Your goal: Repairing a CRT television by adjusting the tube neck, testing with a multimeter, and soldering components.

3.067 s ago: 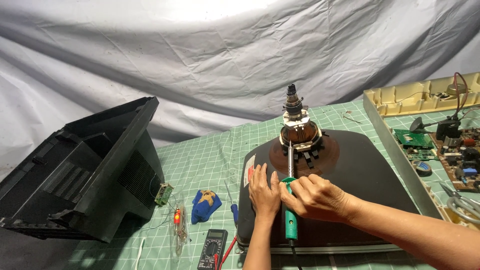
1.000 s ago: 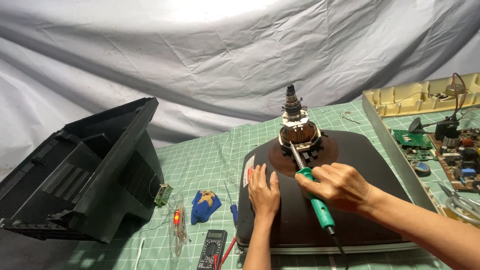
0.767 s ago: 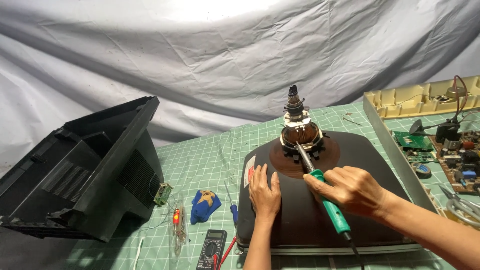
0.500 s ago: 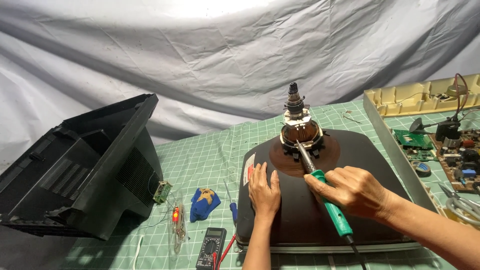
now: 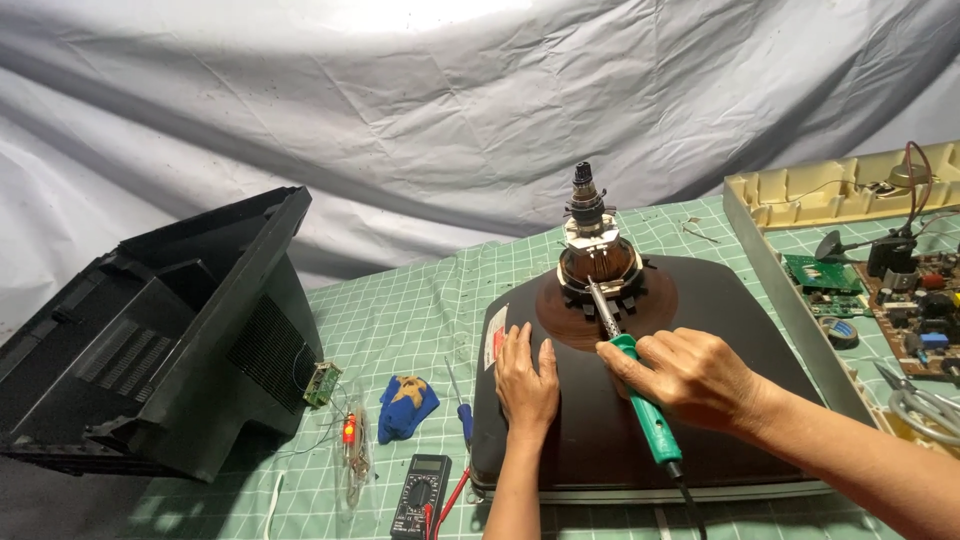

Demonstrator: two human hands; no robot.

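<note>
My right hand (image 5: 690, 375) pinches the light, stiff soldering iron (image 5: 640, 405) by its green handle, tip at the fragile tube neck (image 5: 597, 255), while my left hand (image 5: 525, 370) lies spread on the heavy picture tube (image 5: 740, 330).

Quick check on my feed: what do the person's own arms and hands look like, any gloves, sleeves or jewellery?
Both the left hand and the right hand are bare: no gloves, and no rings or watch that I can see. Both forearms are uncovered as far as the frame shows, so no sleeves are visible. Fingernails look short and unpainted.
</note>
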